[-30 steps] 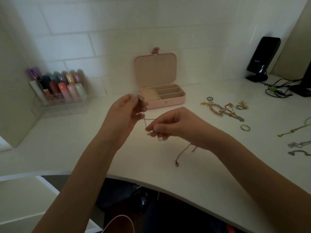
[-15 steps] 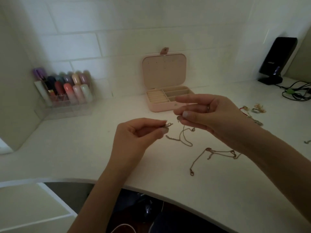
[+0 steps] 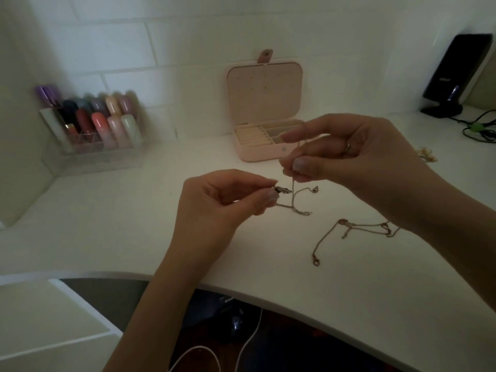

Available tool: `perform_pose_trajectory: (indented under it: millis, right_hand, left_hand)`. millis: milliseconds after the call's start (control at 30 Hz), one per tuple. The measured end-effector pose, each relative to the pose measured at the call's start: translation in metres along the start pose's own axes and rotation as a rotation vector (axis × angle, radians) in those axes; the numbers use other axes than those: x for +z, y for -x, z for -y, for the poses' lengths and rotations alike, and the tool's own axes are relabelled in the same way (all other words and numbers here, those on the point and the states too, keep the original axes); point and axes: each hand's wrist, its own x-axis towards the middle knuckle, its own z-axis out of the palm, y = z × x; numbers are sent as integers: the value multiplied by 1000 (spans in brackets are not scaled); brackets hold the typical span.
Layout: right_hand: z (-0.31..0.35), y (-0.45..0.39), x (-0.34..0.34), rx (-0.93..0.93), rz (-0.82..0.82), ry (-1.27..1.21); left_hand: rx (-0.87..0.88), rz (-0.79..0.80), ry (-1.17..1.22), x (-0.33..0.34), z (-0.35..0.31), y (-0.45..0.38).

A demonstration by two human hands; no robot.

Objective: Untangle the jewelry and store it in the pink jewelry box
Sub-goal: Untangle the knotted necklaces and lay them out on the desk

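My left hand (image 3: 222,202) pinches a small silver pendant at one end of a thin chain (image 3: 295,208) above the white desk. My right hand (image 3: 349,157), a ring on one finger, pinches the same chain higher up, so it hangs twisted between both hands with a loop and clasp dangling. A second, rose-gold chain (image 3: 349,232) lies loose on the desk under my right wrist. The pink jewelry box (image 3: 257,154) stands open at the back by the wall, lid upright, with its compartments showing.
A clear organizer with several lipsticks (image 3: 99,130) sits at the back left. A black speaker (image 3: 456,76) and cables (image 3: 480,130) are at the back right. A bit of gold jewelry (image 3: 426,154) peeks out behind my right hand. The desk's curved front edge (image 3: 295,299) runs below my arms.
The hands first swapped places, the left sinking low and the right rising toward the box, leaving the rose-gold chain on the desk. Since then the right hand lifted the thin chain slightly.
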Motion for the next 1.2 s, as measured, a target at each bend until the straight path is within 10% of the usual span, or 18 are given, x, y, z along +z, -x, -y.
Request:
perform_pose_trajectory:
  millis: [1200]
  right_hand:
    - [1, 4, 8, -12, 30, 176]
  left_hand:
    - [-33, -16, 89, 1, 2, 1]
